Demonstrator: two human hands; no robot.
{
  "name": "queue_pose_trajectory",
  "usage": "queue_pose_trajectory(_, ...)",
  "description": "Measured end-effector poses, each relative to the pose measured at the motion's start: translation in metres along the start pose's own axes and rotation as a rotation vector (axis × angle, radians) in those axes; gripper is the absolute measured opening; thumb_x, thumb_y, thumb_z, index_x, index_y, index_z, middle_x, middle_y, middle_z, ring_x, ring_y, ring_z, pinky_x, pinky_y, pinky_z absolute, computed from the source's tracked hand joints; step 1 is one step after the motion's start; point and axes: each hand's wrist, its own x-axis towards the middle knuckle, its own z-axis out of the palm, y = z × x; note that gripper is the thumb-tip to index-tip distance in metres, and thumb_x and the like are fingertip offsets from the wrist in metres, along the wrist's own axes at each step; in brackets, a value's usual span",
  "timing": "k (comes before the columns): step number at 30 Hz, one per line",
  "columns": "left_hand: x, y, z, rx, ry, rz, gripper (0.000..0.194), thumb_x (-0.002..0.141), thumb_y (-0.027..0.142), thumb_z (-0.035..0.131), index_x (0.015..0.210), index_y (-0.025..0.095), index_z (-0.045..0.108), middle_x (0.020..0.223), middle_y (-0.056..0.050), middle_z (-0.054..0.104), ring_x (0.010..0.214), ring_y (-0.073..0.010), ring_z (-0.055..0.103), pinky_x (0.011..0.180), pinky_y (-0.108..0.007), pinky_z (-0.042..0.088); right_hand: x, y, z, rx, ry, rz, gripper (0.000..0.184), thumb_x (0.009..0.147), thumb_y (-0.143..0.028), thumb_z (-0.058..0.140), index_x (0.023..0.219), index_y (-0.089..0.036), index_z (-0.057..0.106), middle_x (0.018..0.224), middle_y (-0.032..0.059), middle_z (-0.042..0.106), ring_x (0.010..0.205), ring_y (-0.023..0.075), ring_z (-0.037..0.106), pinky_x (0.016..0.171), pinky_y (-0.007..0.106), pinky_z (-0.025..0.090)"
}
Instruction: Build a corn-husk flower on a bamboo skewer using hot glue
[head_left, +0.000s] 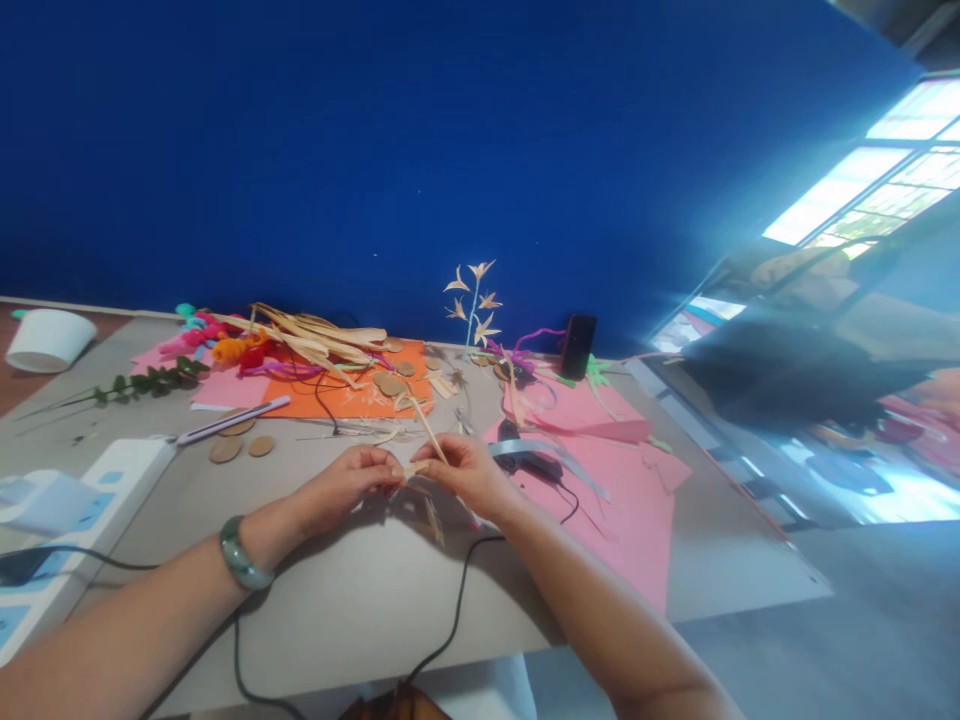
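Close together over the table, both hands work on a small tan strip (413,468) that looks like dried husk. My left hand (367,472), with a green bangle (241,556) on the wrist, pinches its left end. My right hand (466,470) pinches the other end and also has a thin pale stick (426,422) between its fingers, pointing up and left. Below the fingers hangs a frayed tan piece (433,520); what it joins to is hidden. Behind the hands stands a stem with several star-shaped tan flowers (484,328).
Dried husk strips (322,335) lie on orange paper (292,397) at the back. Pink paper (622,520) covers the right side. On the left are a white power strip (124,485), a pen (232,420) and a white cup (51,340). A black phone (578,346) leans near the blue wall.
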Motion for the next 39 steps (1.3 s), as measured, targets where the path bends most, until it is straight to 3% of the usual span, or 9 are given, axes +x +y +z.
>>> queue_pose_trajectory(5, -0.001, 0.007, 0.003, -0.048, -0.022, -0.017, 0.019, 0.065, 0.031, 0.068, 0.056, 0.016, 0.061, 0.056, -0.001, 0.054, 0.054, -0.0113, 0.044, 0.054, -0.024, 0.033, -0.002, 0.001, 0.001, 0.088, -0.05, -0.024, 0.027, 0.066, -0.033, 0.075, 0.086, -0.017, 0.067, 0.068, -0.0021, 0.059, 0.057, 0.0081, 0.049, 0.056, 0.022, 0.038)
queue_pose_trajectory(8, -0.001, 0.006, 0.003, -0.066, -0.048, -0.023, 0.019, 0.066, 0.031, 0.067, 0.056, 0.016, 0.061, 0.057, -0.001, 0.055, 0.055, -0.0113, 0.045, 0.055, -0.024, 0.034, -0.002, 0.0, 0.001, 0.062, -0.084, -0.017, 0.025, 0.069, -0.036, 0.074, 0.081, -0.015, 0.067, 0.058, -0.0043, 0.052, 0.05, 0.0066, 0.041, 0.05, 0.021, 0.032)
queue_pose_trajectory(12, 0.001, 0.001, 0.002, -0.009, 0.008, 0.018, 0.023, 0.07, 0.036, 0.066, 0.06, 0.015, 0.064, 0.057, -0.001, 0.056, 0.053, -0.0114, 0.045, 0.053, -0.024, 0.034, -0.001, -0.002, 0.002, -0.014, -0.024, 0.01, 0.026, 0.073, -0.041, 0.07, 0.075, -0.016, 0.067, 0.047, -0.0075, 0.039, 0.043, 0.0058, 0.029, 0.042, 0.021, 0.021)
queue_pose_trajectory(16, 0.0, -0.001, 0.002, 0.088, 0.058, 0.117, 0.028, 0.074, 0.043, 0.065, 0.073, 0.015, 0.067, 0.062, -0.001, 0.057, 0.055, -0.0107, 0.045, 0.053, -0.023, 0.034, -0.002, -0.006, 0.003, -0.051, 0.0, 0.031, 0.031, 0.078, -0.045, 0.063, 0.071, -0.015, 0.067, 0.047, -0.0056, 0.043, 0.042, 0.0057, 0.029, 0.041, 0.021, 0.021)
queue_pose_trajectory(22, -0.001, -0.003, 0.001, 0.108, 0.067, 0.082, 0.029, 0.068, 0.041, 0.073, 0.065, 0.014, 0.061, 0.054, 0.003, 0.05, 0.048, -0.0076, 0.037, 0.048, -0.022, 0.026, 0.0, -0.001, 0.005, 0.111, 0.026, 0.08, 0.035, 0.079, -0.048, 0.06, 0.08, -0.015, 0.069, 0.064, -0.0009, 0.059, 0.041, 0.0042, 0.031, 0.039, 0.02, 0.021)
queue_pose_trajectory(29, 0.001, -0.004, -0.002, -0.019, 0.078, 0.017, 0.022, 0.069, 0.034, 0.07, 0.064, 0.015, 0.06, 0.052, 0.004, 0.05, 0.048, -0.0073, 0.037, 0.049, -0.022, 0.024, 0.007, 0.005, 0.002, 0.375, 0.115, 0.137, 0.037, 0.077, -0.048, 0.063, 0.085, -0.013, 0.067, 0.063, -0.0012, 0.057, 0.038, 0.0022, 0.022, 0.037, 0.019, 0.011)
queue_pose_trajectory(34, 0.001, -0.002, -0.001, -0.052, 0.076, 0.03, 0.02, 0.069, 0.03, 0.069, 0.062, 0.015, 0.059, 0.054, 0.003, 0.051, 0.052, -0.0088, 0.04, 0.053, -0.023, 0.028, 0.006, 0.003, 0.003, 0.385, 0.112, 0.143, 0.032, 0.077, -0.045, 0.062, 0.084, -0.014, 0.064, 0.064, -0.0019, 0.056, 0.038, 0.0017, 0.022, 0.036, 0.019, 0.011)
queue_pose_trajectory(39, 0.002, -0.004, -0.002, -0.019, 0.087, 0.054, 0.022, 0.07, 0.034, 0.07, 0.064, 0.015, 0.06, 0.055, 0.003, 0.051, 0.052, -0.0094, 0.04, 0.053, -0.023, 0.027, 0.003, 0.004, 0.003, 0.282, 0.089, 0.12, 0.023, 0.07, -0.028, 0.067, 0.088, -0.017, 0.059, 0.059, -0.007, 0.05, 0.039, 0.0021, 0.024, 0.037, 0.018, 0.015)
